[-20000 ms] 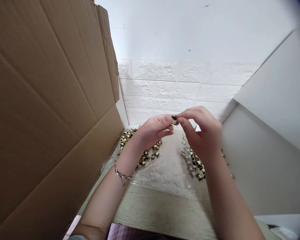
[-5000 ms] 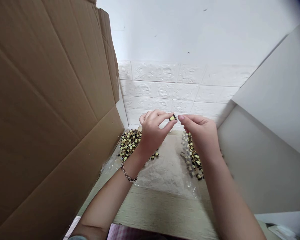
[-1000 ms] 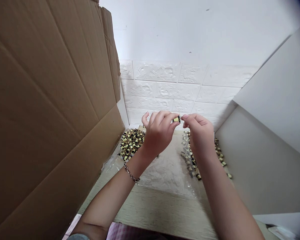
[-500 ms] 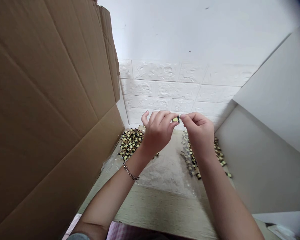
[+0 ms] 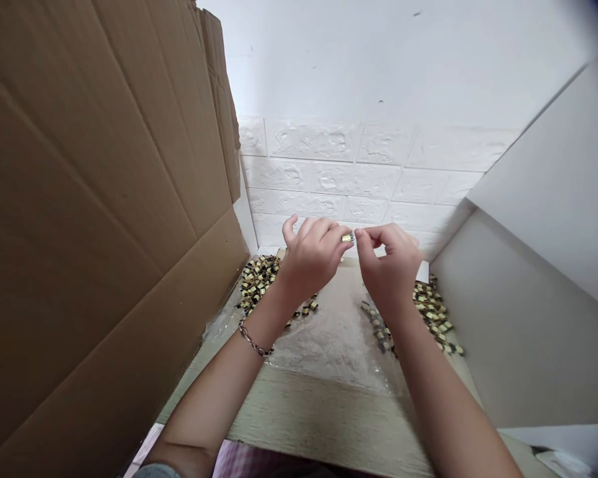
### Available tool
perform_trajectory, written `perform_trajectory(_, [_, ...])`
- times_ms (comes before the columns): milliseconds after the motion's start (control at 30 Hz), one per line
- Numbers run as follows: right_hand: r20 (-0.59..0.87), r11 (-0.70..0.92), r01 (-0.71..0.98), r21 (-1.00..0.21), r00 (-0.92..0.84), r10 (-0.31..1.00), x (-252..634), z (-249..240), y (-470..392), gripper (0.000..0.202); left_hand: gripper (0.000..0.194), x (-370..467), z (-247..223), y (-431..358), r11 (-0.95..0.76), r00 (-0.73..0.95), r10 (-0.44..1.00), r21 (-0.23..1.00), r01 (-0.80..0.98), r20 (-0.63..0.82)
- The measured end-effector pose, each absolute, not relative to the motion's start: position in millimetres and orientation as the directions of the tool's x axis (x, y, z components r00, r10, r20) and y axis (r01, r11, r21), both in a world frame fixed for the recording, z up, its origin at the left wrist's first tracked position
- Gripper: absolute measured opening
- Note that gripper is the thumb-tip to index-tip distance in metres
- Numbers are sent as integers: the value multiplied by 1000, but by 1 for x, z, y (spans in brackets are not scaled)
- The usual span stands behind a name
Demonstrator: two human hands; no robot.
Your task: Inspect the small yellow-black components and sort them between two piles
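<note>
Pinched between the thumb and forefinger of my left hand [image 5: 315,255] is a small yellow and black component [image 5: 347,238], raised above the table. My right hand [image 5: 389,262] is beside it, thumb and forefinger pressed together at the component's right end; whatever they grip is too small to make out. A heap of similar yellow and black components [image 5: 258,279] lies behind my left hand and wrist. Another heap [image 5: 432,312] lies to the right, partly covered by my right hand and forearm.
Clear plastic sheeting [image 5: 323,338] covers part of the pale wooden table [image 5: 329,415]. A tall cardboard sheet [image 5: 104,199] stands at the left, a grey-white panel [image 5: 533,318] at the right. Behind is a white brick-patterned wall [image 5: 329,143].
Both hands have shifted slightly to the left with the component. The component has turned a little between my left fingers. More of the right heap shows beside my right forearm.
</note>
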State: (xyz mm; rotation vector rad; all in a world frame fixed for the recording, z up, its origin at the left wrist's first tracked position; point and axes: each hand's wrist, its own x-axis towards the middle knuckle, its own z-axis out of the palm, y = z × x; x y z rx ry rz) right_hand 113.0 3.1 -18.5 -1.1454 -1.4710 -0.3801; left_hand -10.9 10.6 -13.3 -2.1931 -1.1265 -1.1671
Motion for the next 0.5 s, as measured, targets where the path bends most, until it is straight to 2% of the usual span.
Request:
perform_trajectory(200, [931,404,899,-171,13,364,113,-28,12,20,17,-20,-10,13,-593,415,517,-36,804,749])
perform_trajectory(500, [922,318,948,-6,-118,370,113,-36,16,24,19,-23,-10,15,-586,461,559,-66,808,689])
